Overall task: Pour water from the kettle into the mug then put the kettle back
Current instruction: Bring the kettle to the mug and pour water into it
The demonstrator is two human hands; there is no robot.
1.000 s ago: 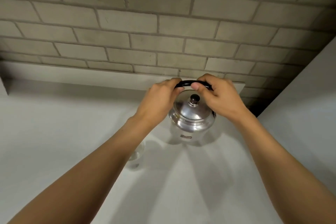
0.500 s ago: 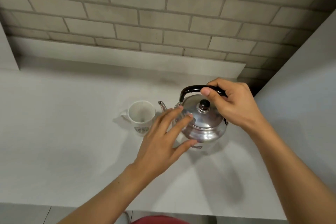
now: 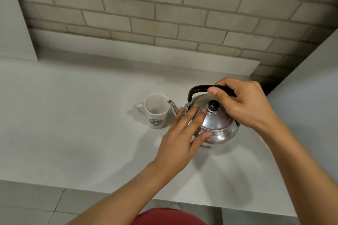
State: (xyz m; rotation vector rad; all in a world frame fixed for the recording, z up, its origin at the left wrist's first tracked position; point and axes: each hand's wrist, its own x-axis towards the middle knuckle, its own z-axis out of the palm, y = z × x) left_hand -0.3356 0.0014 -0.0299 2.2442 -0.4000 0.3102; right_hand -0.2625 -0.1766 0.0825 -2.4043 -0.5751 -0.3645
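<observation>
The right hand [image 3: 245, 104] is clamped around the black handle [image 3: 197, 88] of the steel kettle [image 3: 217, 124] at centre right, while the left hand [image 3: 182, 137] lies open with fingers spread flat on its lid and shoulder. The spout [image 3: 172, 106] reaches just beside the rim of the white mug [image 3: 155, 113], which looks empty. Bare pale counter [image 3: 73, 124] spreads left and toward the near edge; a brick wall [image 3: 164, 5] closes the top, and a white panel [image 3: 311, 87] stands close at right.

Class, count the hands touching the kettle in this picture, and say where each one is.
2. The right hand grips the black handle above the kettle. The left hand rests open, fingers spread on the lid side nearest the mug.
</observation>
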